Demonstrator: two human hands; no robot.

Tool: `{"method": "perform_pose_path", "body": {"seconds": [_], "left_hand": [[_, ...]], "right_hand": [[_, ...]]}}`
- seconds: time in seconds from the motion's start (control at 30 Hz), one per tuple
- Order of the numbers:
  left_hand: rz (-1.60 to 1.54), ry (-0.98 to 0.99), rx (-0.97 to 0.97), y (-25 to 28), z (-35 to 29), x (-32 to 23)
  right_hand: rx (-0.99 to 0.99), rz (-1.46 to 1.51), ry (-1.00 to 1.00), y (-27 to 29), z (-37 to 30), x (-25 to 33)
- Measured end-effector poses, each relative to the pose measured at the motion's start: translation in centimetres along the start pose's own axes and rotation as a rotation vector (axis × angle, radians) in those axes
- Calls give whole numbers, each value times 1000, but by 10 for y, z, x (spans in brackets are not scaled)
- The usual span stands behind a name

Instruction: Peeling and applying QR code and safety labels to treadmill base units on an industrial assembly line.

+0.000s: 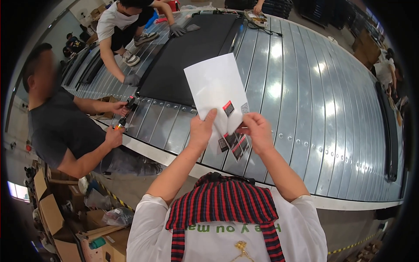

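White label sheets [214,83] are held up in front of me, above the metal slats. My left hand [202,132] grips their lower left edge, thumb on top. At their lower right edge, my right hand [258,132] is closed, fingers pinched on the paper near a small grey printed code [245,108]. One red-and-black label [228,108] shows on the upper sheet, and several similar labels [237,146] hang below between my hands. Whether a label is coming off in my right fingers cannot be made out.
A long black panel [185,59] lies on the slatted metal surface [301,100] ahead-left. A person in grey gloves [126,26] crouches beside it. At left, another person [52,118] holds a power tool [121,123]. Open cardboard boxes [52,205] stand lower left; a black bar [388,135] lies far right.
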State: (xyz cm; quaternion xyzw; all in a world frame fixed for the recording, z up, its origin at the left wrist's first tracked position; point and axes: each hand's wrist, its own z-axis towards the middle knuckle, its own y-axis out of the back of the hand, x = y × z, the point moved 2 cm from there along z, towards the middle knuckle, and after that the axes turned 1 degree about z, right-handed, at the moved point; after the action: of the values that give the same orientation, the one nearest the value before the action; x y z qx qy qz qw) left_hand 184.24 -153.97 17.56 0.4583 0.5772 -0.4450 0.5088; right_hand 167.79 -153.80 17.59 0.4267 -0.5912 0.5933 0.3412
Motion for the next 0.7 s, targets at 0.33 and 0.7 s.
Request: {"method": "perform_pose_path", "body": {"seconds": [0.33, 0.7], "left_hand": [[-214, 126, 158, -6, 16, 10], [79, -155, 308, 23, 18, 11]], "right_hand": [[221, -1019, 781, -47, -21, 26], [352, -1287, 903, -71, -4, 41]]}}
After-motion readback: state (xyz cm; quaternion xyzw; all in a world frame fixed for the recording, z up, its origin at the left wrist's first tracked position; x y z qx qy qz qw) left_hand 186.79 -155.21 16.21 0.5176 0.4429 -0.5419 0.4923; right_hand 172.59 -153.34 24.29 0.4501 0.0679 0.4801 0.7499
